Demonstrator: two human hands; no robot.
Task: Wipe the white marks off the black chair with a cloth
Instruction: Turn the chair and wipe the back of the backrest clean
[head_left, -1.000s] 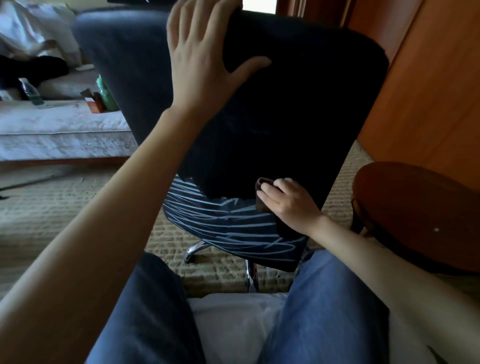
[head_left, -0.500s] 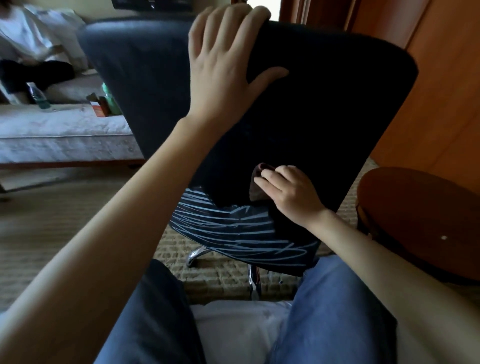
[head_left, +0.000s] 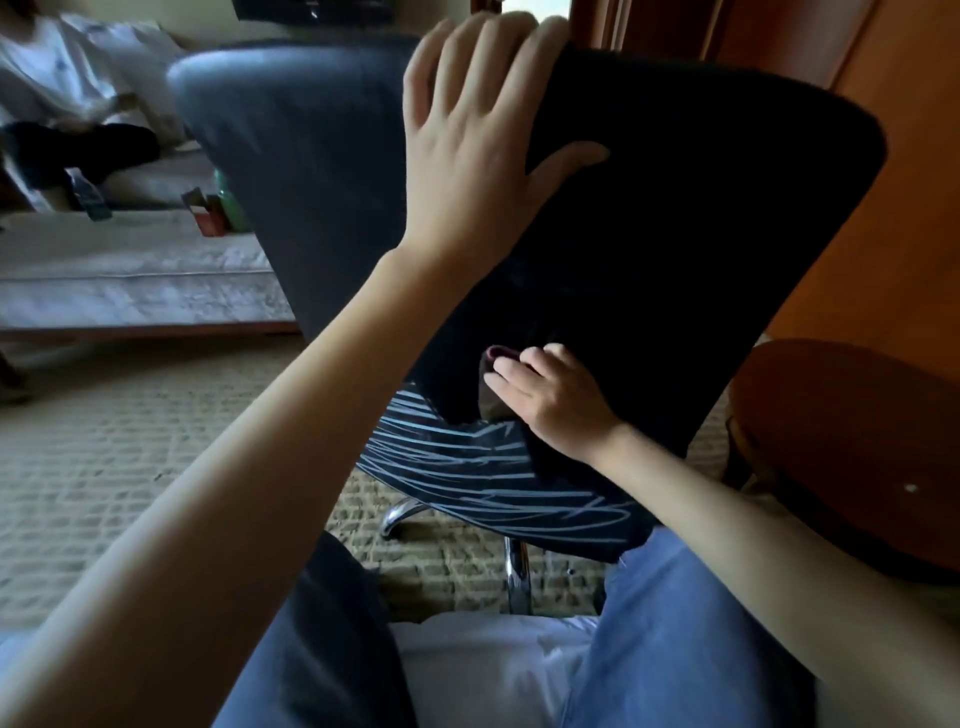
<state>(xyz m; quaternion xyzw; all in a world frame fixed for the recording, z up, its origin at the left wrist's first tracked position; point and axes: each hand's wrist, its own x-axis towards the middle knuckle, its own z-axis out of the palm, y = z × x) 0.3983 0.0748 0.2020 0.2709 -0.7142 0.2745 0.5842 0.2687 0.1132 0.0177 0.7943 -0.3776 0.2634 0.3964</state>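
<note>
Knees, two, in blue denim (head_left: 675, 639), nearest the camera at the lower edge, with one patch of white fabric (head_left: 493, 670) between them. Forearms, two, bare, reaching forward from the lower corners. Right hand (head_left: 558, 402), one: fingers curled and pressed onto one dark reddish cloth (head_left: 497, 354), pinning it against the lower part of the backrest; only a small fold of the cloth shows beyond the fingertips. Left hand (head_left: 467, 156), one: flat on the back of the chair near its top edge, fingers spread fairly wide and hooked over the rim, thumb stretched out to the right across the dark surface; it grips nothing but the chair. Black chair (head_left: 675, 234), one, directly ahead, its backrest facing the camera and leaning a little. Seat, one, below the backrest, crossed by many pale blue-white marks (head_left: 467, 467), long scribbled strokes too numerous and overlapping to count; the cloth lies just above them, not on them. Chrome base legs (head_left: 400, 514), two visible, under the seat, on a beige woven carpet (head_left: 104, 467). Round wooden tabletop (head_left: 857, 441), one, to the right, beside the chair, with one small pale speck on it. Wooden panelling (head_left: 909, 182) behind it. Low bed or couch (head_left: 130, 280), one, at far left, bearing one plastic bottle (head_left: 88, 195), one reddish box (head_left: 208, 218) and one green object, blurred. Second person (head_left: 67, 104), seated at far upper left, white top, dark trousers.
</note>
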